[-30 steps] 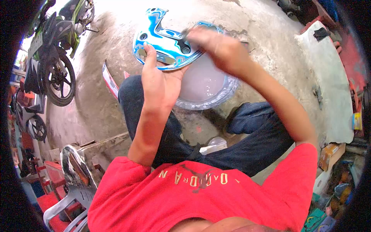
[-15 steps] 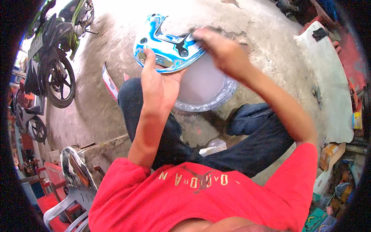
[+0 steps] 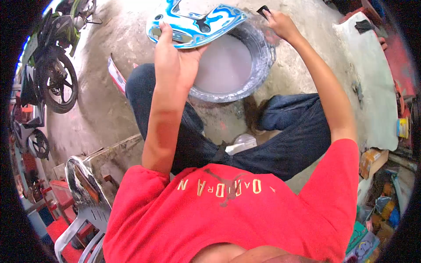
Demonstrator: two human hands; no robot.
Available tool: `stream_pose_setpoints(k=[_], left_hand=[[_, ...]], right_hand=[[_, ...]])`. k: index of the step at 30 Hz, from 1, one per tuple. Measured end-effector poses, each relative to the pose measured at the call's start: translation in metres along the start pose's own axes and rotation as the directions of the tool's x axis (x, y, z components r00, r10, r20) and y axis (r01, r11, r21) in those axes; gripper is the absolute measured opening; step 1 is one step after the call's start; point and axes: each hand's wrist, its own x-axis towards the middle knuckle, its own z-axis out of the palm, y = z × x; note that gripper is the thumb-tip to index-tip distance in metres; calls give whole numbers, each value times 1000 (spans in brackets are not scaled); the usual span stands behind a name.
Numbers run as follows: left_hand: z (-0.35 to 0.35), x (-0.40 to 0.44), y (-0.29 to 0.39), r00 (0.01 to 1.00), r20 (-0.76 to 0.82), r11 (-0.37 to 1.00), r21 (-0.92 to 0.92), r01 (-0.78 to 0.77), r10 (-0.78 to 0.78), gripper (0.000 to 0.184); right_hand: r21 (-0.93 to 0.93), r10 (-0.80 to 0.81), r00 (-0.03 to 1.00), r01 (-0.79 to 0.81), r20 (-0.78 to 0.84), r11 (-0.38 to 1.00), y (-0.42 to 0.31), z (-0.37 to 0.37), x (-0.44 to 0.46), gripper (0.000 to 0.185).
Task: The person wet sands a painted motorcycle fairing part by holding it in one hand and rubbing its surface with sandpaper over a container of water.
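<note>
While the left forearm (image 3: 164,109) runs almost straight up the frame, left of centre, the left hand (image 3: 177,61) sits palm up at its end, bearing the blue-and-white panel (image 3: 190,27) in the upper middle. And that's a proper grip: thumb over the near edge, fingers tucked underneath, their tips hidden from us. The panel's upper end runs out of the frame, its right-hand end reaching over the basin (image 3: 228,95) and the cloudy water (image 3: 228,65) inside.

Over to the upper right, and the right forearm (image 3: 318,65) slants up and inward from a bent elbow. The right hand (image 3: 283,25) has its fingers closed on a small dark pad (image 3: 263,11), which pokes out at the tips, clear of the panel!

What a change from half a second ago! Back then that right hand was a blur at the panel's right end; now it's off to the right, sharp, with a gap opened between. More of the basin's right side shows too. The left hand keeps its hold, thumb on the same edge, and the whole view has shifted, with panel, basin and the jeans (image 3: 140,85) all riding higher in the frame.
</note>
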Motion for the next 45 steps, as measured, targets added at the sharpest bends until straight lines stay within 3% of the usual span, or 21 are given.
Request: stream_pose_setpoints(k=[5, 7, 9, 10, 14, 16, 19, 22, 23, 24, 26, 29, 32, 33, 36, 37, 40, 41, 42, 44, 45], left_hand=[[-6, -5, 0, 996, -83, 1000, 4, 28, -28, 48], [-12, -5, 1, 995, -94, 999, 4, 37, -37, 48], [-17, -6, 0, 991, -133, 999, 12, 36, -34, 48], [-20, -6, 1, 989, -146, 999, 23, 41, -37, 48], [-35, -10, 2, 975, -216, 998, 35, 57, -48, 48], [-42, -9, 2, 976, -213, 997, 39, 64, -54, 49], [-42, -7, -1, 962, -270, 993, 92, 70, -43, 49], [-46, -4, -1, 950, -311, 991, 113, 73, -35, 49], [-47, -4, -1, 946, -323, 990, 118, 78, -37, 49], [-47, -3, -1, 945, -324, 990, 119, 82, -39, 49], [-47, -3, -1, 945, -324, 988, 121, 92, -48, 49], [-48, -4, 1, 939, -336, 988, 100, 114, -75, 49], [-50, -6, 3, 950, -305, 989, 110, 104, -66, 49], [-51, -7, 4, 949, -308, 989, 109, 103, -65, 49], [-51, -8, 7, 950, -305, 990, 102, 100, -65, 49], [-52, -9, 7, 952, -301, 991, 96, 97, -64, 49], [-65, -7, 7, 962, -262, 995, 49, 87, -71, 48], [-69, -7, 10, 967, -244, 996, 29, 84, -74, 47], [-66, -7, 12, 964, -259, 996, 32, 78, -67, 48], [-61, -9, 13, 954, -294, 997, 35, 71, -58, 50], [-58, -10, 14, 954, -296, 997, 41, 72, -56, 50]], right_hand=[[-178, 78, 943, -20, 324, 984, 20, 65, -13, 43], [-112, 310, 844, -291, 438, 950, 6, 107, -25, 45], [-50, 307, 865, -314, 397, 948, -2, 174, -49, 42], [-28, 281, 822, -309, 495, 951, -16, 195, -58, 38], [-61, 346, 707, -395, 617, 917, -56, 268, -96, 32], [-61, 298, 710, -339, 638, 939, -69, 276, -106, 31], [8, 341, 765, -412, 546, 911, -84, 280, -113, 29], [154, 209, 659, -448, 723, 881, -67, 325, -95, 31], [229, 234, 612, -581, 755, 781, -58, 341, -95, 33], [209, 254, 695, -508, 673, 835, -54, 342, -95, 33], [98, 364, 739, -499, 567, 861, -47, 340, -101, 36], [195, 280, 679, -533, 678, 823, -44, 338, -101, 38], [125, 304, 628, -544, 716, 830, -40, 334, -105, 38], [47, 415, 658, -565, 628, 824, -40, 339, -108, 34], [124, 344, 625, -582, 701, 804, -27, 345, -111, 33], [126, 389, 647, -602, 656, 789, -27, 347, -111, 32], [457, 325, 634, -750, 701, 478, -24, 349, -102, 29], [584, 285, 702, -706, 653, 401, -23, 346, -97, 23], [659, 259, 689, -724, 676, 204, -38, 308, -88, 21], [713, 196, 710, -698, 677, 68, -59, 249, -67, 27], [747, 187, 743, -662, 642, 64, -61, 230, -54, 28]])
